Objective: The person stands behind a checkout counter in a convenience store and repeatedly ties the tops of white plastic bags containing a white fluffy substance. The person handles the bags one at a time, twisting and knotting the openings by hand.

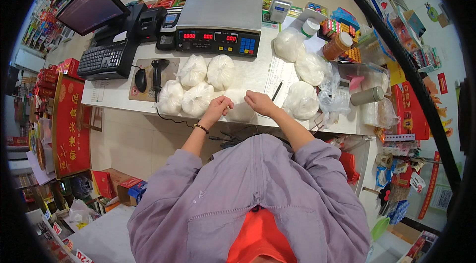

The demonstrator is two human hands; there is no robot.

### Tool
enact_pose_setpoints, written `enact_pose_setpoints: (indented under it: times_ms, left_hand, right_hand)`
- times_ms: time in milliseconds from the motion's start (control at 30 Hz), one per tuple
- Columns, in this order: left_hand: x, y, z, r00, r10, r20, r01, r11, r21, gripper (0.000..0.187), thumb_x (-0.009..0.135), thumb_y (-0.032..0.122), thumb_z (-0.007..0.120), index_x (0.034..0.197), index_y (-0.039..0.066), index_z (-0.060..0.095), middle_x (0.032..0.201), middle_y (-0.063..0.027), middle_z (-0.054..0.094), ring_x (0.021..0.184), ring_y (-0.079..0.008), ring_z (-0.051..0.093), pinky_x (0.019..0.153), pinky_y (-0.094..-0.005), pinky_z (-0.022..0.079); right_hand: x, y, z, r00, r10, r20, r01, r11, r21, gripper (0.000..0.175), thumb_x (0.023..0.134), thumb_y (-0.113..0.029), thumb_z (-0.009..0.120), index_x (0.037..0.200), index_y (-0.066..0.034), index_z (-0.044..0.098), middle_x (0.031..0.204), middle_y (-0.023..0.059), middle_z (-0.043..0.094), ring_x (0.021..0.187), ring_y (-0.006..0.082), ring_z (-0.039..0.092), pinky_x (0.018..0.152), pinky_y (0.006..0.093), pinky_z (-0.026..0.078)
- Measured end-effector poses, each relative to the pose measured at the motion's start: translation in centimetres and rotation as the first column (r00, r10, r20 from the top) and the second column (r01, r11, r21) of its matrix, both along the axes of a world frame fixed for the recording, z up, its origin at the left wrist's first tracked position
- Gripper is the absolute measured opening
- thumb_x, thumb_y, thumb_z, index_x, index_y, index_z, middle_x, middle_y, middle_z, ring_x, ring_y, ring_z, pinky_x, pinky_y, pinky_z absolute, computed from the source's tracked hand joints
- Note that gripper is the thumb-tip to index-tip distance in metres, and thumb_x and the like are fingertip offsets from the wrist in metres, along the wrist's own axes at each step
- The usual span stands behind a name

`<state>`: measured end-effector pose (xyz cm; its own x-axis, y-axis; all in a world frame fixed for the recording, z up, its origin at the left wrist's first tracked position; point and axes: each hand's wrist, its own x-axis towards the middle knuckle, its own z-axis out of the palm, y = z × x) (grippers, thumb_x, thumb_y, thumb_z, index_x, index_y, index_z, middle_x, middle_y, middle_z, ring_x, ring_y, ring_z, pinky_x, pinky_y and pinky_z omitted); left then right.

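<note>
Before me, at the counter's front edge, stands a clear plastic bag of white powdery or granular contents (240,110). My left hand (218,109) is curled at its left side, thumb pressed to the fingers. At its upper right my right hand (259,102) is closed in the same way. Thin film between the hands is hard to make out, but both seem to pinch the bag's neck. Left of my hands sit several knotted bags of the same white contents (198,99). More filled bags (303,100) lie to the right, beside a black pen (277,91) on a written sheet (273,73).
Behind the bags stands a digital price scale (219,21) with lit red digits. A barcode scanner (159,73), mouse (140,80), keyboard (102,59) and monitor (91,6) occupy the left. A lidded jar (337,46), calculator (341,88) and grey-green flask (367,95) stand right.
</note>
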<state>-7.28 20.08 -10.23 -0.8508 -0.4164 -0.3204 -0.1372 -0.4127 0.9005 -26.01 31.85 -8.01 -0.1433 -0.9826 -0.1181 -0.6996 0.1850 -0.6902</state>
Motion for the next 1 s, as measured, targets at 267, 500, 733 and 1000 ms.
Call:
enact_pose_setpoints:
  times_ms: [267, 500, 733, 1000]
  left_hand:
    - [0.4, -0.3, 0.6, 0.998, -0.016, 0.068, 0.026, 0.988, -0.151, 0.024, 0.091, 0.022, 0.049, 0.076, 0.006, 0.057, 0.071, 0.0045, 0.056, 0.051, -0.0015, 0.034, 0.047, -0.0168, 0.029]
    - [0.6, 0.1, 2.0, 0.998, -0.015, 0.056, 0.024, 0.987, -0.156, 0.023, 0.09, 0.022, 0.049, 0.076, 0.006, 0.058, 0.071, 0.0051, 0.056, 0.053, -0.0013, 0.035, 0.049, -0.017, 0.03]
    - [1.1, 0.3, 1.9, 0.995, 0.007, 0.101, 0.018, 0.967, -0.252, 0.025, 0.09, 0.022, 0.049, 0.074, 0.006, 0.059, 0.071, 0.0047, 0.057, 0.055, -0.0024, 0.037, 0.052, -0.0182, 0.032]
    - [1.3, -0.3, 0.8, 0.995, -0.027, 0.092, 0.054, 0.948, -0.314, 0.025, 0.091, 0.025, 0.048, 0.077, 0.007, 0.059, 0.075, 0.0045, 0.059, 0.062, -0.0024, 0.041, 0.058, -0.0181, 0.035]
  right_hand:
    - [-0.6, 0.7, 0.1, 0.995, -0.014, -0.103, 0.018, 0.999, 0.037, 0.026, 0.09, -0.031, 0.041, 0.086, -0.0062, 0.047, 0.077, 0.0179, 0.057, 0.075, 0.0375, 0.055, 0.065, 0.0441, 0.043]
    - [-0.7, 1.5, 1.9, 0.998, -0.055, 0.005, 0.055, 0.996, 0.072, 0.027, 0.09, -0.031, 0.041, 0.085, -0.0054, 0.047, 0.075, 0.0175, 0.056, 0.073, 0.0366, 0.055, 0.064, 0.0425, 0.042]
    - [-0.2, 1.1, 1.2, 0.998, -0.057, -0.015, 0.058, 0.995, 0.077, 0.026, 0.09, -0.031, 0.042, 0.085, -0.0055, 0.048, 0.074, 0.0175, 0.057, 0.073, 0.0366, 0.056, 0.065, 0.0424, 0.043]
    - [-0.4, 1.1, -0.6, 0.993, -0.095, 0.07, 0.088, 0.992, 0.093, 0.027, 0.09, -0.031, 0.041, 0.086, -0.0053, 0.049, 0.076, 0.0149, 0.058, 0.075, 0.034, 0.057, 0.068, 0.0393, 0.044]
